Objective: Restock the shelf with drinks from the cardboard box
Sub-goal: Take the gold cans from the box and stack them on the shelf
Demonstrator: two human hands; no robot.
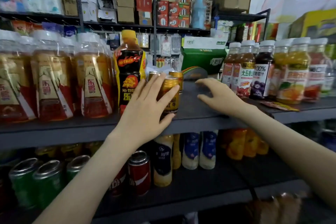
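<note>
Three gold drink cans stand together on the dark middle shelf [200, 107]; the front gold can [171, 96] is nearest the edge. My left hand [145, 107] lies against the front can's left side with straight, spread fingers and the thumb below it at the shelf edge. My right hand [220, 96] hovers over the bare shelf patch to the right of the cans, fingers loosely bent, holding nothing. The cardboard box is not in view.
A tall Hi-Tiger bottle [130, 71] and wrapped packs of amber bottles [54, 82] stand left of the cans. Juice bottles [258, 72] fill the right side, a green carton [203, 58] sits behind. Cola cans [140, 172] and milk-drink bottles line the lower shelf.
</note>
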